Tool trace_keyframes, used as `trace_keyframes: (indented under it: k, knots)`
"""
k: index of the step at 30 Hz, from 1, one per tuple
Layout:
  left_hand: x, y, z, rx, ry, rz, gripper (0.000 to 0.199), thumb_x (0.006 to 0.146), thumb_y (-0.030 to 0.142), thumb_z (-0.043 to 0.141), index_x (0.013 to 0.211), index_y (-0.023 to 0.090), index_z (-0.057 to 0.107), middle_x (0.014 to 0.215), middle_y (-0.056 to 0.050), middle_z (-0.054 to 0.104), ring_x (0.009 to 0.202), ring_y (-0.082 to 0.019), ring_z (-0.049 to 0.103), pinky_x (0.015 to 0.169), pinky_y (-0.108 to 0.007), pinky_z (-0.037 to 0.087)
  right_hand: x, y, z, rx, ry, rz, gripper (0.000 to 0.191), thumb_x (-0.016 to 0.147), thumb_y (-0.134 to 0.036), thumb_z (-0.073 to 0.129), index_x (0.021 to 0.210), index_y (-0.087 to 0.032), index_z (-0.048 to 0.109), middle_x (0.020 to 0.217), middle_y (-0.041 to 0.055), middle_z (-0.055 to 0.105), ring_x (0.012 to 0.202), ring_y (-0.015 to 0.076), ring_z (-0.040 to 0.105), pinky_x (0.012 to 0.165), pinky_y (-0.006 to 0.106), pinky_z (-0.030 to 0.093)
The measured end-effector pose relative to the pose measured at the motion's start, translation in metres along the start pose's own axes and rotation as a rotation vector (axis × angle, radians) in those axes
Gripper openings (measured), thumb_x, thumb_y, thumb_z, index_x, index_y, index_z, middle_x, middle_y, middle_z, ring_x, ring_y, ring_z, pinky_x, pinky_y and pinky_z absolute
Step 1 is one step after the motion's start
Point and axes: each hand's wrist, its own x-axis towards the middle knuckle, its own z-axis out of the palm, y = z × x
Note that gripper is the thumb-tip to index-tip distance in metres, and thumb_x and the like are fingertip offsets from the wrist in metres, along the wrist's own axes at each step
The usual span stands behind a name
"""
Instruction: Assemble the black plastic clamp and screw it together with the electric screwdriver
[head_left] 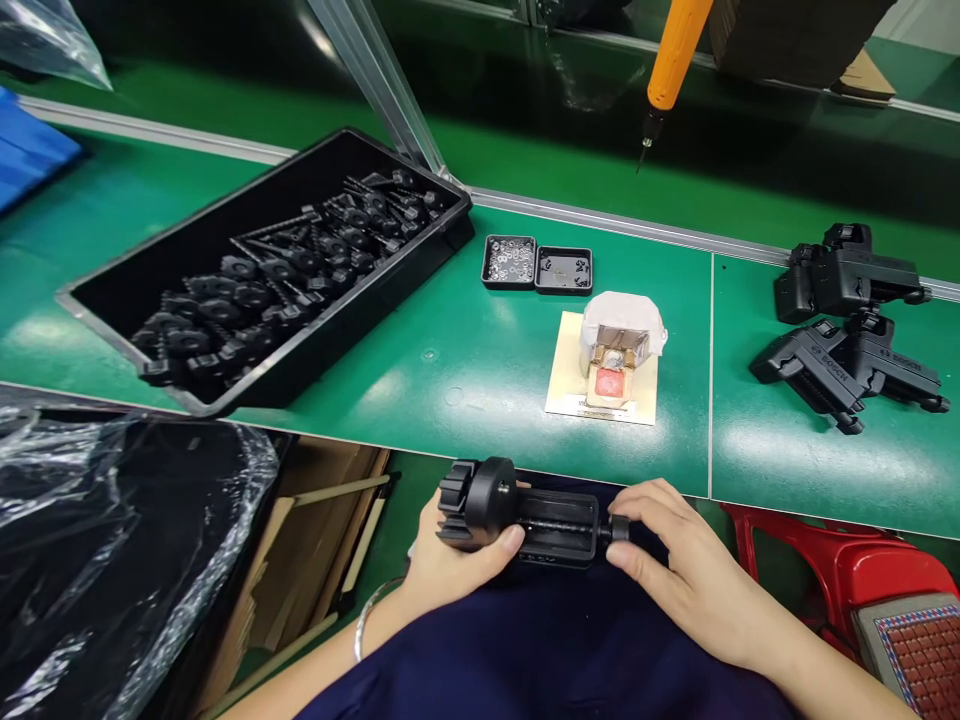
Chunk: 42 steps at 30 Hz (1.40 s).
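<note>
My left hand (450, 565) is wrapped round a black plastic holder (559, 540) with a round, ribbed head at its left end and a threaded rod running along its open frame. The holder lies roughly level above my lap, in front of the bench edge. At its right end is a small black knob (620, 528), which my right hand (690, 560) pinches between thumb and fingers. Several similar black BOSCH holders (817, 365) lie piled on the right of the bench.
A black tray (360, 318) of knobbed threaded rods stands at left. Two small boxes, one of washer-like rings (511, 262) and one of tiny dark parts (577, 270), sit centrally behind a taped fixture (626, 315). An orange electric screwdriver (675, 55) hangs above. A red stool (885, 570) is at right.
</note>
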Motion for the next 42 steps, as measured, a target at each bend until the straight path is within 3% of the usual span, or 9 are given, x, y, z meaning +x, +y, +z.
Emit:
trace_keyframes:
  k: [3, 7, 10, 14, 24, 28, 33, 36, 42]
  knots:
    - [0.001, -0.002, -0.002, 0.005, -0.082, -0.022, 0.038, 0.069, 0.046, 0.070, 0.090, 0.015, 0.072, 0.085, -0.010, 0.075, 0.082, -0.029, 0.071, 0.079, -0.038, 0.059, 0.001, -0.002, 0.000, 0.027, 0.040, 0.006, 0.025, 0.096, -0.025, 0.061, 0.117, -0.023, 0.048, 0.124, 0.0070, 0.049, 0.116, 0.0265, 0.046, 0.101, 0.048, 0.039]
    - [0.000, -0.002, -0.001, 0.009, -0.020, -0.030, 0.039, 0.072, 0.050, 0.067, 0.092, 0.016, 0.072, 0.084, -0.009, 0.075, 0.088, -0.029, 0.071, 0.080, -0.036, 0.059, 0.002, -0.003, 0.000, -0.009, -0.017, 0.020, 0.006, 0.099, -0.020, 0.053, 0.105, -0.022, 0.052, 0.112, 0.0055, 0.054, 0.108, 0.0263, 0.049, 0.097, 0.048, 0.041]
    - [-0.001, -0.003, 0.001, -0.005, -0.023, -0.024, 0.040, 0.070, 0.051, 0.068, 0.088, 0.016, 0.072, 0.082, -0.009, 0.075, 0.082, -0.028, 0.071, 0.078, -0.037, 0.058, 0.001, -0.002, 0.001, 0.029, 0.029, 0.030, 0.031, 0.091, -0.016, 0.063, 0.118, -0.023, 0.048, 0.122, 0.0062, 0.050, 0.114, 0.0258, 0.047, 0.101, 0.047, 0.040]
    - [-0.003, -0.007, 0.004, 0.006, 0.004, -0.003, 0.040, 0.072, 0.051, 0.067, 0.090, 0.016, 0.072, 0.085, -0.009, 0.075, 0.085, -0.027, 0.070, 0.081, -0.036, 0.057, -0.001, -0.001, 0.001, -0.008, -0.007, 0.013, 0.011, 0.100, -0.025, 0.054, 0.111, -0.023, 0.052, 0.116, 0.0052, 0.053, 0.111, 0.0262, 0.048, 0.100, 0.049, 0.040]
    - [-0.003, -0.016, -0.002, 0.021, -0.073, 0.025, 0.042, 0.076, 0.050, 0.068, 0.097, 0.014, 0.072, 0.091, -0.010, 0.075, 0.087, -0.027, 0.071, 0.083, -0.035, 0.058, 0.000, -0.002, 0.002, 0.055, 0.038, 0.019, 0.023, 0.094, -0.023, 0.055, 0.116, -0.024, 0.048, 0.120, 0.0043, 0.050, 0.114, 0.0241, 0.046, 0.101, 0.046, 0.037]
    - [-0.003, -0.021, 0.003, 0.017, 0.046, 0.070, 0.047, 0.072, 0.058, 0.067, 0.090, 0.015, 0.074, 0.085, -0.010, 0.075, 0.081, -0.027, 0.071, 0.078, -0.036, 0.059, 0.000, -0.001, 0.003, 0.033, 0.014, 0.024, 0.016, 0.099, -0.032, 0.052, 0.112, -0.023, 0.053, 0.116, 0.0053, 0.053, 0.111, 0.0252, 0.047, 0.100, 0.047, 0.037]
    - [0.000, -0.013, 0.003, 0.026, 0.031, 0.096, 0.043, 0.069, 0.052, 0.069, 0.089, 0.015, 0.072, 0.086, -0.011, 0.074, 0.080, -0.029, 0.071, 0.077, -0.039, 0.060, -0.001, 0.000, 0.002, 0.059, 0.042, 0.030, 0.025, 0.093, -0.024, 0.059, 0.117, -0.023, 0.050, 0.121, 0.0042, 0.051, 0.113, 0.0238, 0.046, 0.100, 0.044, 0.038]
    - [0.002, -0.007, -0.001, 0.063, -0.025, 0.101, 0.039, 0.071, 0.049, 0.069, 0.090, 0.015, 0.071, 0.086, -0.012, 0.075, 0.082, -0.031, 0.072, 0.078, -0.042, 0.061, 0.001, 0.000, 0.001, 0.013, -0.017, 0.016, 0.009, 0.101, -0.025, 0.055, 0.109, -0.021, 0.057, 0.112, 0.0041, 0.055, 0.106, 0.0248, 0.049, 0.096, 0.045, 0.041]
    - [0.004, -0.001, 0.004, -0.012, 0.008, 0.248, 0.033, 0.070, 0.037, 0.069, 0.094, 0.018, 0.059, 0.085, -0.009, 0.074, 0.075, -0.029, 0.073, 0.070, -0.041, 0.063, 0.011, 0.008, 0.008, -0.089, 0.042, -0.138, 0.020, 0.086, 0.003, 0.065, 0.095, -0.014, 0.058, 0.096, 0.0061, 0.057, 0.092, 0.0252, 0.050, 0.081, 0.043, 0.046]
